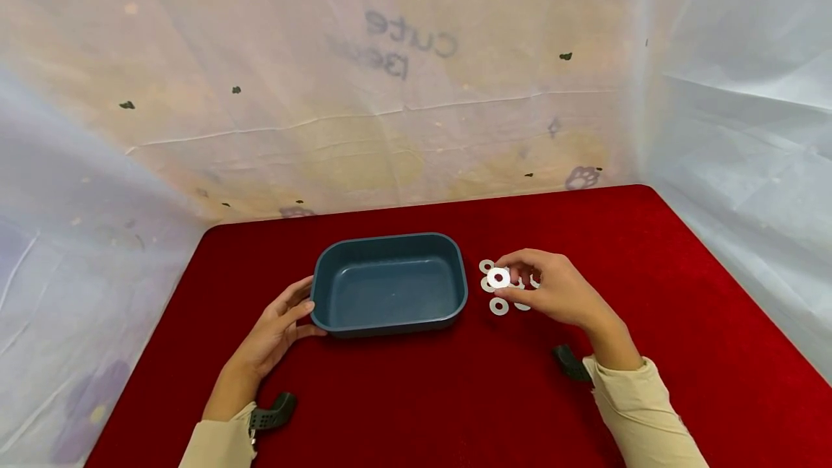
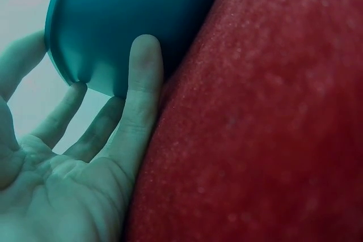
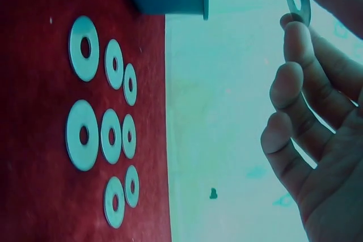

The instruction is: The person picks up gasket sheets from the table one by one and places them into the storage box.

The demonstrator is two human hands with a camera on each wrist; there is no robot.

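Observation:
A dark blue rectangular tub (image 1: 393, 302) with rounded corners sits on the red cloth, nothing inside it. Its left end is touched by my left hand (image 1: 276, 331), the fingers spread and mostly straight against the outer wall and rim in the left wrist view. Between thumb and forefinger my right hand (image 1: 552, 287) pinches a flat metal washer (image 1: 490, 279), held above the cloth just right of the tub. Beneath and beside that hand lie several more washers (image 3: 82, 154), flat in rough rows; the hand partly hides them in the head view.
Red cloth (image 1: 403, 396) covers the table. A pale printed sheet (image 1: 390, 143) hangs along the back edge, with more sheeting (image 1: 747, 128) at the right and left sides. Dark straps (image 1: 273, 412) are on both wrists.

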